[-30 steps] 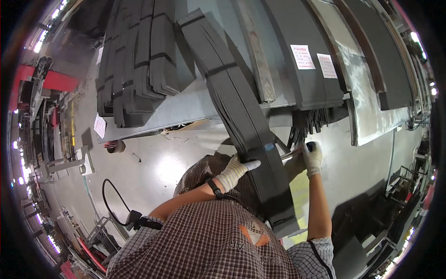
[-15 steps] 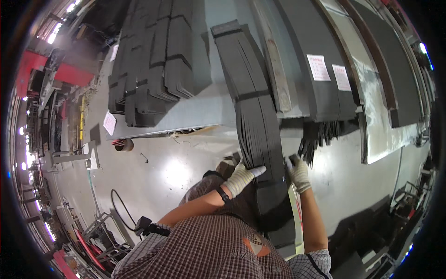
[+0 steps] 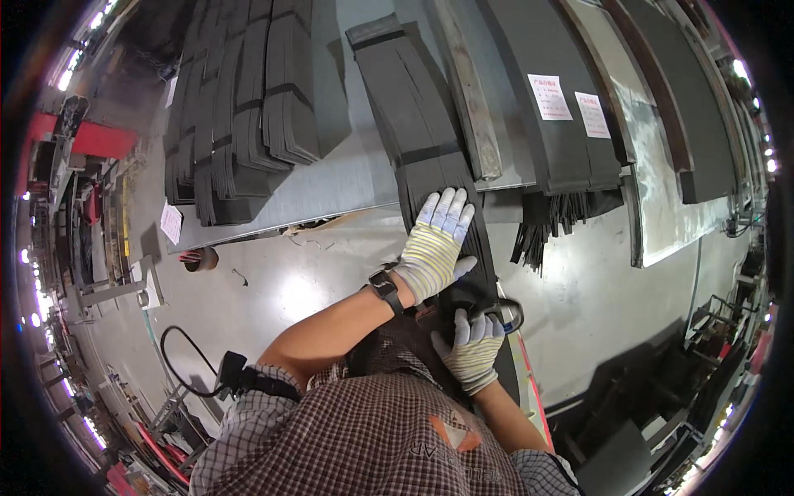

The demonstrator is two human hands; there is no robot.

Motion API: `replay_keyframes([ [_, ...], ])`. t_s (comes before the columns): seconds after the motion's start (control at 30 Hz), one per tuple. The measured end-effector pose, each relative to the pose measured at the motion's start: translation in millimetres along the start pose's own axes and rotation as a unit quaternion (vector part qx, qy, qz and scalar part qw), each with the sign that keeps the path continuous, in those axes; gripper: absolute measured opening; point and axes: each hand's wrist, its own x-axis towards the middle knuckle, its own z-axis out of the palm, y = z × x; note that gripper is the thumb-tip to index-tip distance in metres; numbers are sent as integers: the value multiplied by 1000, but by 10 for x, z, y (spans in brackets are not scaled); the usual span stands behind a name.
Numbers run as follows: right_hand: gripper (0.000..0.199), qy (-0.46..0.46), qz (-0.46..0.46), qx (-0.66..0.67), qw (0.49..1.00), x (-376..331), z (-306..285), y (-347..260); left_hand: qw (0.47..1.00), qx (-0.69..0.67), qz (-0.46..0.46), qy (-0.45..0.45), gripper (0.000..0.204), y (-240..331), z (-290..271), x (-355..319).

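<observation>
Gloves are covering both hands. Left hand [image 3: 436,244] is lying flat, fingers spread, on the banded bundle of dark strips [image 3: 418,124] running toward twelve o'clock across the grey table [image 3: 347,178]. At five o'clock, right hand [image 3: 473,347] is gripping the bundle's near end.

Banded dark strip stacks [image 3: 248,107] on table, paper labels [image 3: 550,97], floor cable [image 3: 178,364].

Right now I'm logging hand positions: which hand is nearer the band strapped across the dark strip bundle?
Left. The left hand lies flat just below the band; the right hand is farther down.
</observation>
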Motion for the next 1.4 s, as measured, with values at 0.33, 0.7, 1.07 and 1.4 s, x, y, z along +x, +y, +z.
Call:
replay_keyframes([
  [0.33,59,36,-2,38,999,-25,47,56,990,-66,12,127,83,-120,-7,-132],
  [0.7,41,-30,51,123,991,27,-384,267,941,-209,-267,-27,57,296,56,-967],
  [1.07,35,-124,-3,21,992,185,-277,-82,925,-246,-288,12,53,258,345,-896],
  [1.4,29,-179,85,290,936,314,-324,191,917,-269,-293,14,50,296,420,-867],
])
